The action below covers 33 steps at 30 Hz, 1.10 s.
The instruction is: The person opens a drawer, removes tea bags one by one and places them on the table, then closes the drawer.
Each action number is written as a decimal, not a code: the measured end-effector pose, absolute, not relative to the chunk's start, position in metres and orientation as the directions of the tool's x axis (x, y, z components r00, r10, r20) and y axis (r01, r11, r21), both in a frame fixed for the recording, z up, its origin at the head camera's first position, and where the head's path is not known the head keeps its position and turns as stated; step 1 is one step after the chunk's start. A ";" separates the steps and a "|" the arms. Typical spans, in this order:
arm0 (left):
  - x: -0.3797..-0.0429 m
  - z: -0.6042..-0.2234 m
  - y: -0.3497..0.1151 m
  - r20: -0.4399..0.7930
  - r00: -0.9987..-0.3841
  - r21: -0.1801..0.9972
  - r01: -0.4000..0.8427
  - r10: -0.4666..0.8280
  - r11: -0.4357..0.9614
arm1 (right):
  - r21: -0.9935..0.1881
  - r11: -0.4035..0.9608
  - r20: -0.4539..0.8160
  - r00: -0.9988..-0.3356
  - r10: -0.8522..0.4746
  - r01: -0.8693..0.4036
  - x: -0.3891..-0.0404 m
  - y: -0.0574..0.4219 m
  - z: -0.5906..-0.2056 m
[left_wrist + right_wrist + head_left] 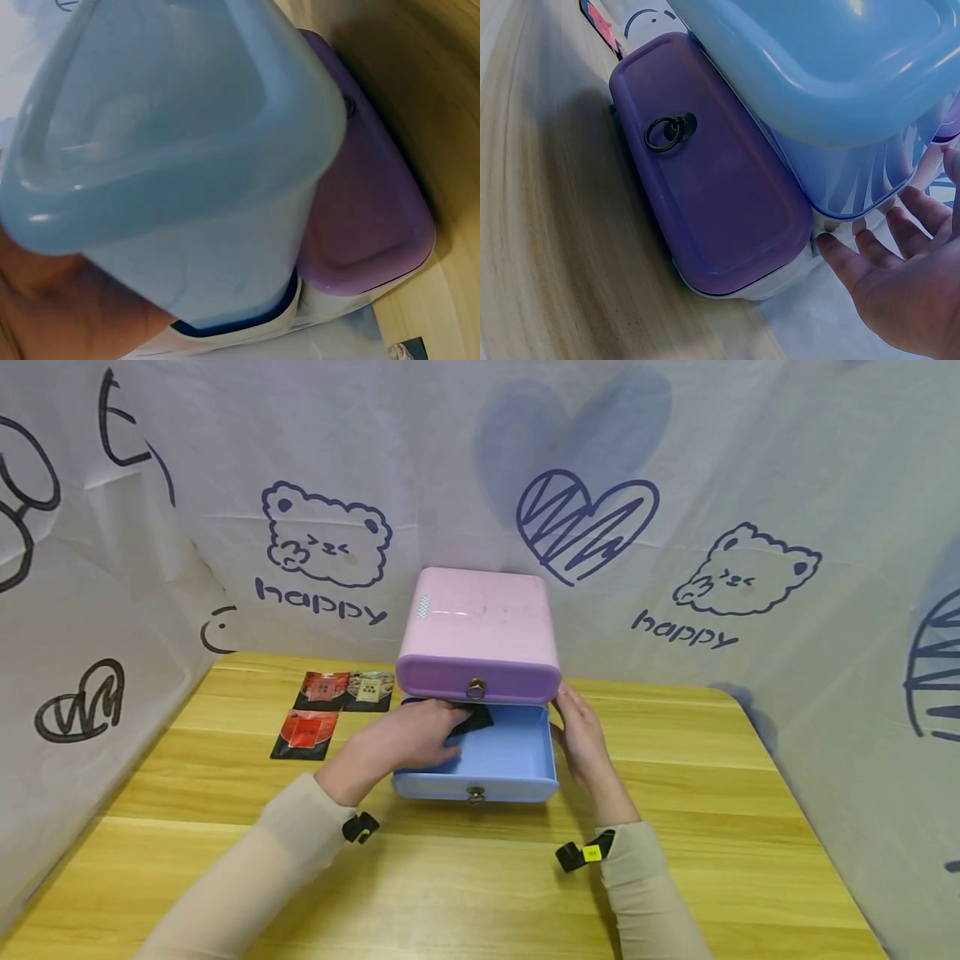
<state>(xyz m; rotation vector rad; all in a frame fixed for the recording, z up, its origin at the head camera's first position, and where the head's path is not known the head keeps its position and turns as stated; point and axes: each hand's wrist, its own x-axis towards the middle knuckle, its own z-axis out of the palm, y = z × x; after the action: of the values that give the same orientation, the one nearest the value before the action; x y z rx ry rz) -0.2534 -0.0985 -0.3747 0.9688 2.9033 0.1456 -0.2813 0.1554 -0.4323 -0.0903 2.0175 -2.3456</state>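
Note:
A small cabinet with a pink top (483, 610) stands on the table, its blue drawer (506, 756) pulled out below the purple upper drawer front (442, 678). My left hand (416, 731) reaches over the blue drawer's left side and pinches a dark packet (474, 720) inside it; part of the packet is hidden by the fingers and upper drawer. Against the cabinet's right side rests my right hand (581, 739), its fingers (911, 232) spread and nearly straight beside the blue drawer. In the right wrist view a purple lower drawer (720, 180) with a ring pull is closed.
Left of the cabinet lie three flat packets: a red-and-black one (309, 687), a black one with a pale label (382, 693), and another red-and-black one (288, 747) nearer the front. A white cloth (450, 485) with drawings hangs behind the wooden table (450, 877).

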 end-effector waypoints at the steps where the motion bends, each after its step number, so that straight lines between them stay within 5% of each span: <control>1: -0.254 -0.375 -0.098 -0.047 -0.802 0.113 0.588 0.595 0.801 | -0.988 -0.152 0.014 -0.997 -0.072 -0.003 -0.281 0.155 -0.433; 17: -0.259 -0.381 -0.096 -0.053 -0.823 0.156 0.553 0.566 0.818 | -0.990 -0.139 0.007 -0.998 -0.063 0.002 -0.281 0.155 -0.433; 33: -0.259 -0.385 -0.098 0.053 -0.777 0.051 0.630 0.627 0.775 | -0.989 -0.147 0.005 -0.998 -0.061 0.004 -0.282 0.154 -0.433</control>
<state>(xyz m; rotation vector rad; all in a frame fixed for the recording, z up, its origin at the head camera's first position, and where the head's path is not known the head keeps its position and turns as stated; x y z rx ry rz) -0.2586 -0.0979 -0.3853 1.0591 2.9908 0.1048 -0.2816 0.1542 -0.4326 -0.0673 2.0234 -2.3463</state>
